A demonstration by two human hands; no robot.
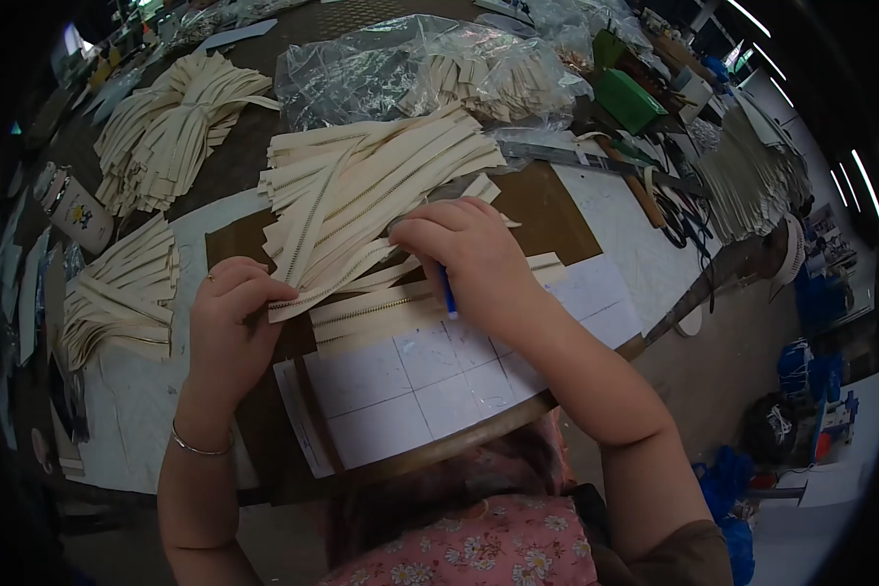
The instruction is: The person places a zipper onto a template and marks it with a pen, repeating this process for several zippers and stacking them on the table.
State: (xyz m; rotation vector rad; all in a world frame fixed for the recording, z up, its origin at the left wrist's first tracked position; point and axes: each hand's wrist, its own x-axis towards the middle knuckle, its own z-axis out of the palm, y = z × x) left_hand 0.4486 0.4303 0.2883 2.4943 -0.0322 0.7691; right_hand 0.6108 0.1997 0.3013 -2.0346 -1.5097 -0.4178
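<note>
My left hand (pixel 232 317) pinches the end of a cream zipper strip (pixel 334 280) with metal teeth. Toward the other end of that strip is my right hand (pixel 474 256), its fingers curled, with a blue pen (pixel 447 293) held in it, pointing down. Whether its fingertips also grip the strip is hidden. Another zipper strip (pixel 366 311) lies flat along the upper edge of a white sheet with ruled lines (pixel 410 391). Just beyond my hands, a loose pile of cream zipper strips (pixel 371 176) rests on a brown board (pixel 566 210).
More zipper bundles lie at the left (pixel 127 293) and far left (pixel 171 127). A clear plastic bag (pixel 361 73) with strips sits at the back. At right are a metal ruler (pixel 596 161), scissors (pixel 679 220), a green box (pixel 630 98) and stacked pale strips (pixel 757 176). A white container (pixel 78 210) stands left.
</note>
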